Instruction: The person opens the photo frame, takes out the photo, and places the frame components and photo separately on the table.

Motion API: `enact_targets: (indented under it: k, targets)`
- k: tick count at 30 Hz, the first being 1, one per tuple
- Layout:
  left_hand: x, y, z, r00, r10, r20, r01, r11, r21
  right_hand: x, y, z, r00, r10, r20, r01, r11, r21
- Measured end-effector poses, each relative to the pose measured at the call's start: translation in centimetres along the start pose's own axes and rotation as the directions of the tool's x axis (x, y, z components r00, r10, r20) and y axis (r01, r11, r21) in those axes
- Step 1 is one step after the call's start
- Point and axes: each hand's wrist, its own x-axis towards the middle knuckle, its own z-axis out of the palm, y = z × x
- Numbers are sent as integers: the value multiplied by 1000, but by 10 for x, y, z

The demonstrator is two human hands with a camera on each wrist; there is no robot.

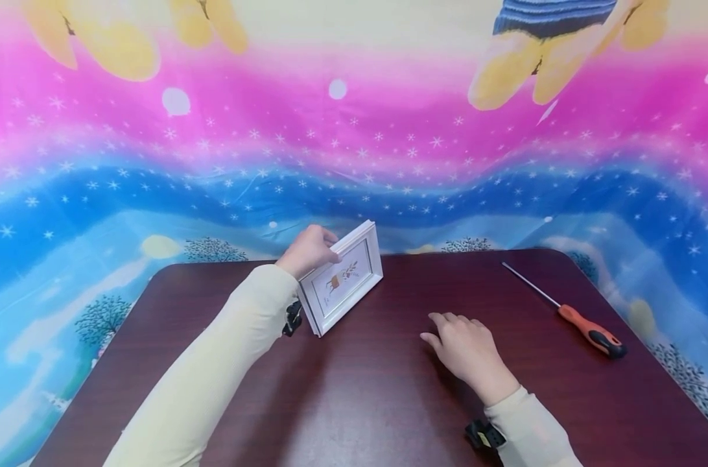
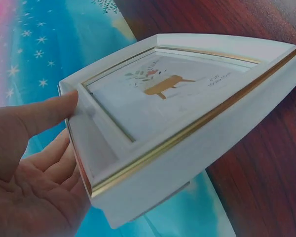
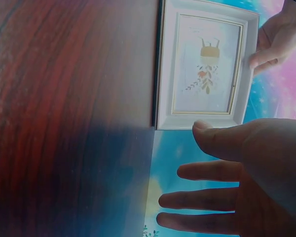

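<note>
My left hand (image 1: 312, 250) grips a white picture frame (image 1: 354, 292) by its top edge, thumb on the front and fingers behind. Thin gold lines run along the frame in the left wrist view, and its picture (image 2: 163, 84) shows a brown deer-like animal with leaves. The frame stands tilted near the back of the table; its back side is hidden. Apart from the frame, to its right, my right hand (image 1: 465, 350) hovers over the table with fingers extended and nothing held. In the right wrist view its fingers (image 3: 202, 200) are spread.
On the right side of the dark red-brown table (image 1: 365, 402) lies a screwdriver (image 1: 581, 324) with an orange and black handle, its shaft pointing to the back left. A colourful printed cloth (image 1: 354, 155) hangs behind the table's far edge.
</note>
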Motion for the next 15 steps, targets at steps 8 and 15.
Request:
enact_targets:
  k: [8,15]
  targets:
    - [-5,5,-1,999,-7,47,6,1000,20,0,0,0,1000,-2,-11,2,1000,4]
    - [-9,14,9,998,14,60,-21,994,107,0,0,1,1000,-8,-16,8,1000,6]
